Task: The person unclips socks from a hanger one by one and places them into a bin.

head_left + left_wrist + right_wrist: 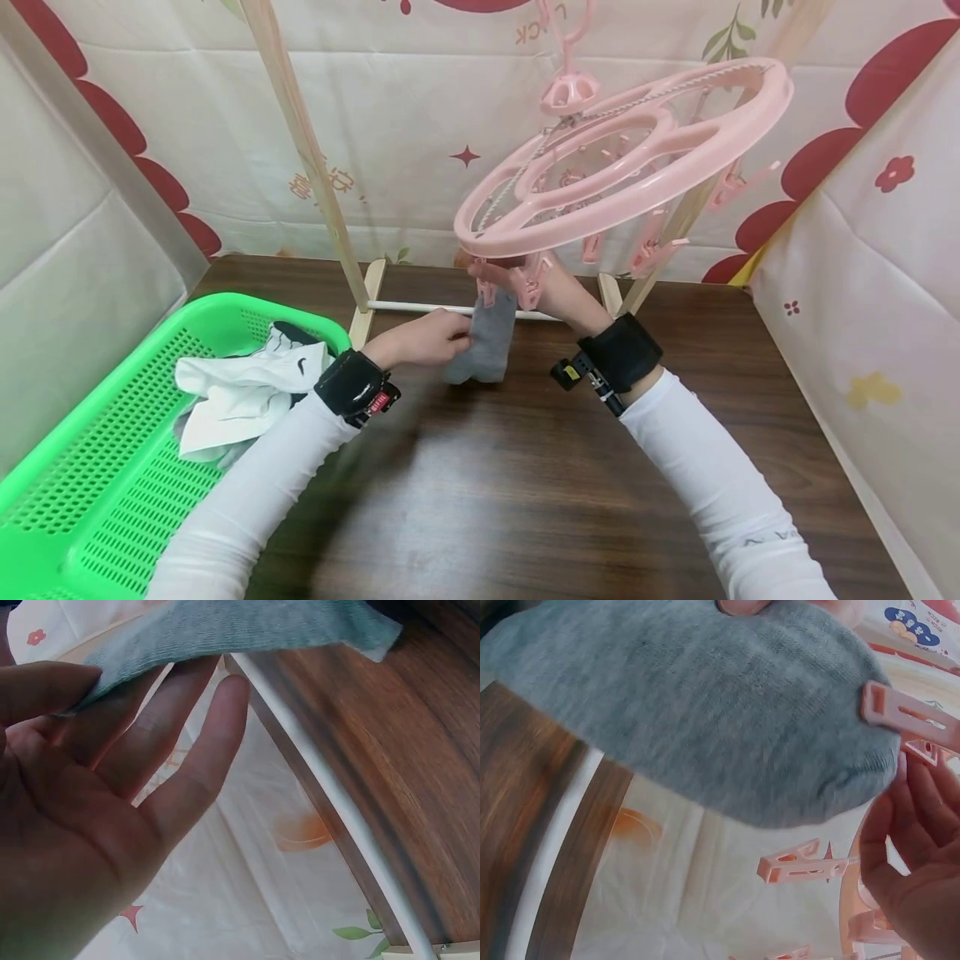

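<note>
A grey sock (491,337) hangs from a pink clothes peg (907,716) under the rim of a round pink drying hanger (600,221). My left hand (423,337) pinches the sock's side edge between thumb and index finger. In the left wrist view its other fingers (191,780) are spread loosely below the fabric. My right hand (562,292) is up at the peg beneath the ring, its fingers curled about the peg's upper end. A second peg (529,287) hangs in front of this hand. The peg's handles are partly hidden by my fingers.
A green basket (97,417) at the left holds white and grey socks (251,383). Wooden uprights (300,142) and a white crossbar (405,307) stand behind the sock on the brown table (487,500). More pegs (652,254) dangle from the ring's right side.
</note>
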`<state>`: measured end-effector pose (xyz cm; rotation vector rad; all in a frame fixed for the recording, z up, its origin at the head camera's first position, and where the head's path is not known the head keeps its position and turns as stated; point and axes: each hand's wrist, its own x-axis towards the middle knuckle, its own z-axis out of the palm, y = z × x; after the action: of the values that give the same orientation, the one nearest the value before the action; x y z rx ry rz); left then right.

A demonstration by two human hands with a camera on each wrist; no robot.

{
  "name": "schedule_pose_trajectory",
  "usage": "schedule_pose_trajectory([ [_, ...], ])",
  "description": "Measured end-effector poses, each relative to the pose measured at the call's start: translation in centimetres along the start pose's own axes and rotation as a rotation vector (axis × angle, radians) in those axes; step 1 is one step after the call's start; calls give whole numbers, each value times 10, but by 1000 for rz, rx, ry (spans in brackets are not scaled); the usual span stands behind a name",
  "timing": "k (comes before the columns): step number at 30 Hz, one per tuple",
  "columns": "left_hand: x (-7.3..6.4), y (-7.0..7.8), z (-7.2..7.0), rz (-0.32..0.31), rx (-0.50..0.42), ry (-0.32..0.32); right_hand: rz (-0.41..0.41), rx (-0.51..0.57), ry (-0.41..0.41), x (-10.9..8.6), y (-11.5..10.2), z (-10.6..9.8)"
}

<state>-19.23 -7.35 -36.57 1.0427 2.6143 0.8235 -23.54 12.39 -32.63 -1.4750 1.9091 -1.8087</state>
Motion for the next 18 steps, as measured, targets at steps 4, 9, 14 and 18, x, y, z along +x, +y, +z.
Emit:
schedule_pose_trajectory([
  [4, -4, 0, -3, -4, 16, 13, 72, -115, 82, 1, -4, 2],
  [9, -11, -1, -5, -13, 25, 13, 63, -117, 137, 3, -8, 5],
  [14, -21, -3, -7, -30, 35, 2, -58, -24, 101, 7, -21, 11],
  [18, -30, -7, -8, -56, 23, -7, -109, 22, 63, 10, -28, 13],
])
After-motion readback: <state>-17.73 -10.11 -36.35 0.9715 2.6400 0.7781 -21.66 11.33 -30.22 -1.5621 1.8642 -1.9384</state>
